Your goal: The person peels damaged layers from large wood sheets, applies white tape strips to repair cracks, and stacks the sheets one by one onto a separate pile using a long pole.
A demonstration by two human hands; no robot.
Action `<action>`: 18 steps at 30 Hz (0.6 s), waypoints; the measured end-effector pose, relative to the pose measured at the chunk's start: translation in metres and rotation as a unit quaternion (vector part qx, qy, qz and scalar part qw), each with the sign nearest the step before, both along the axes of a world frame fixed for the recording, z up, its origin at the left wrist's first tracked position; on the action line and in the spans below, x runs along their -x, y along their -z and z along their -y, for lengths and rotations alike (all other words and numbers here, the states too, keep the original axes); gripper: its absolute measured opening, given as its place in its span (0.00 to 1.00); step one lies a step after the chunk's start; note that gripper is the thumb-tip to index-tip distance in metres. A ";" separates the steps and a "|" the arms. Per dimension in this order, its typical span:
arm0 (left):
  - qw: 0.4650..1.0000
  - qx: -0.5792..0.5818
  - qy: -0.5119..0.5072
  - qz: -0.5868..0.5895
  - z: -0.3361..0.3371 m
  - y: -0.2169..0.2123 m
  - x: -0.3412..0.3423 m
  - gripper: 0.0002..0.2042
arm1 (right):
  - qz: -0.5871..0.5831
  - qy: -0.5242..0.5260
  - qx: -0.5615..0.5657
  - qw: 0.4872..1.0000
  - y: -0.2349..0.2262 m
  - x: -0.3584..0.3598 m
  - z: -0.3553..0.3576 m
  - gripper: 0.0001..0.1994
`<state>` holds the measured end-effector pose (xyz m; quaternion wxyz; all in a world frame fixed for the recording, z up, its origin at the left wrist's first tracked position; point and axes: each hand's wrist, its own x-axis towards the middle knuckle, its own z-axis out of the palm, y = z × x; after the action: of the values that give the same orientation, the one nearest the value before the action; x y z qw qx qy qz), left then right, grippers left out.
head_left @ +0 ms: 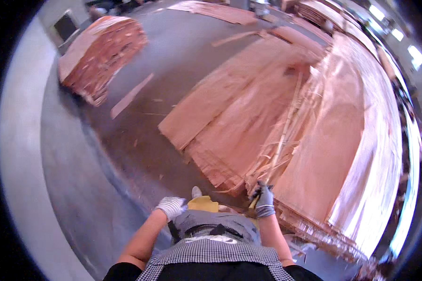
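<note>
My left hand point(172, 207), in a white striped glove, hangs beside my checked apron point(211, 248). Its fingers are blurred and turned partly away, and I see nothing held in them. My right hand point(264, 200), in a grey glove, is closed at the near corner of the wood veneer stacks. Something small and yellowish shows by its fingers, too unclear to name. Just beyond that hand lie loose veneer strips point(280, 145), between a lower stack of reddish veneer sheets point(234, 136) and a taller veneer stack point(333, 154) on the right.
A separate veneer pile point(103, 54) stands at the far left, near a pale wall point(21, 150). One loose veneer piece point(132, 96) lies on the grey floor point(126, 136). More sheets point(215, 11) lie at the back. Ragged edges point(319, 232) stick out along the right stack's near side.
</note>
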<state>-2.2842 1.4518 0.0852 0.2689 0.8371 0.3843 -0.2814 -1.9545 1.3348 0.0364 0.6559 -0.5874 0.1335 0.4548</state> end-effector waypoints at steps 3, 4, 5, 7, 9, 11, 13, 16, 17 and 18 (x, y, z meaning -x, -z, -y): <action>0.999 -0.035 0.027 0.021 -0.084 -0.006 0.006 0.24 | 0.024 0.009 0.012 1.000 -0.017 0.029 -0.021 0.12; 0.998 -0.021 0.061 -0.025 -0.111 -0.007 0.000 0.23 | 0.039 0.032 0.039 0.998 -0.022 0.035 -0.026 0.12; 0.995 -0.040 0.085 -0.043 -0.132 -0.008 -0.008 0.23 | 0.047 0.056 0.050 0.996 -0.030 0.042 -0.036 0.11; 0.990 -0.051 0.126 -0.038 -0.162 0.001 -0.023 0.23 | 0.056 0.064 0.078 0.993 -0.008 0.062 -0.049 0.10; 0.991 -0.039 0.123 0.035 -0.171 0.013 -0.032 0.23 | 0.097 0.047 0.069 0.992 0.057 0.086 -0.056 0.08; 0.988 -0.012 0.099 0.117 -0.167 0.028 -0.039 0.22 | 0.164 -0.016 0.124 0.979 0.128 0.101 -0.059 0.07; 0.988 0.075 0.088 0.103 -0.161 0.023 -0.059 0.20 | 0.104 -0.013 0.137 0.985 0.114 0.098 -0.088 0.09; 0.982 0.135 0.116 0.068 -0.154 0.064 -0.062 0.17 | 0.137 -0.187 0.239 0.943 0.196 0.105 -0.075 0.15; 0.976 0.140 0.163 0.023 -0.153 0.078 -0.064 0.17 | 0.167 -0.261 0.308 0.900 0.269 0.107 -0.071 0.19; 0.975 0.150 0.161 0.032 -0.151 0.099 -0.059 0.19 | 0.138 -0.278 0.313 0.898 0.258 0.106 -0.081 0.20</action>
<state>-2.2255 1.6032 -0.0137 0.3549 0.8465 0.1893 -0.3488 -2.0602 1.4158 -0.2213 0.2971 -0.8325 0.0086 0.4676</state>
